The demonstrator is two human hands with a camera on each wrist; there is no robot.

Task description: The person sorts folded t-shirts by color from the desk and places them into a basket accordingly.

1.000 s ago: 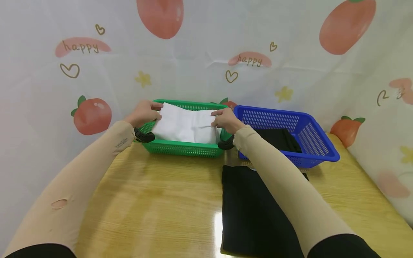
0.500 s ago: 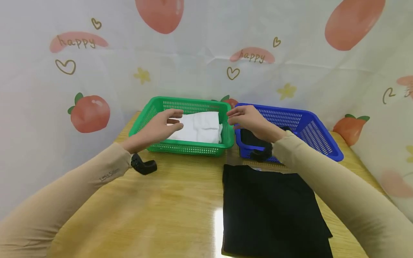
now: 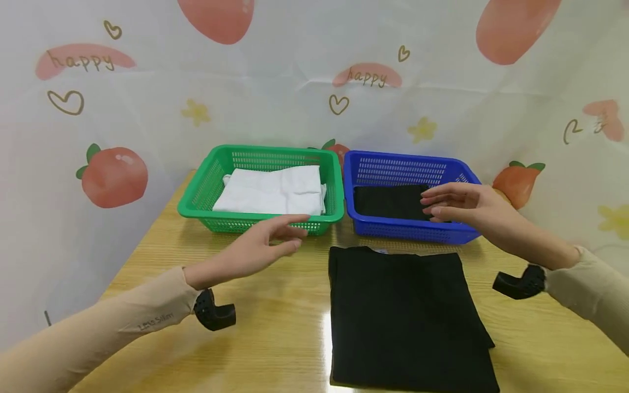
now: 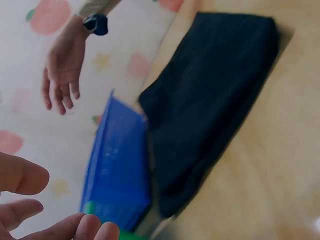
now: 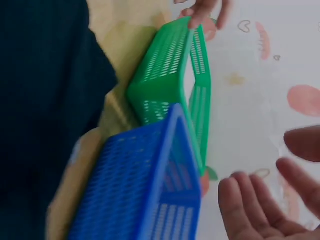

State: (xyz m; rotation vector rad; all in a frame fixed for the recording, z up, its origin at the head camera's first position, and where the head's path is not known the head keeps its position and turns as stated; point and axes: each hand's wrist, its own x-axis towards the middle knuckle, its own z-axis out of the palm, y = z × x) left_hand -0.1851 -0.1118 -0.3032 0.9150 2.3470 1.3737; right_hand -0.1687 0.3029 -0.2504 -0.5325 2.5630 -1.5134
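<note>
Folded white cloth (image 3: 270, 191) lies inside the green basket (image 3: 262, 217). Just in front of that basket, my left hand (image 3: 255, 245) hovers with relaxed fingers and holds nothing. My right hand (image 3: 484, 210) is in the air at the right end of the blue basket (image 3: 413, 232), its fingers loosely extended and nothing in them. Dark folded cloth (image 3: 390, 202) lies in the blue basket, partly behind the right fingers. A black garment, seemingly a shirt (image 3: 408, 316), is spread on the table in front of the blue basket.
The wooden table (image 3: 265, 327) reaches back to a white curtain (image 3: 275, 93) printed with fruit and hearts. Both baskets stand side by side at the back, close together. Each wrist wears a black camera mount, the left mount (image 3: 214, 311) low over the table.
Both hands have let go of the white cloth, which now rests in the green basket. My left hand has drawn back toward me; the right has moved rightward past the blue basket.
</note>
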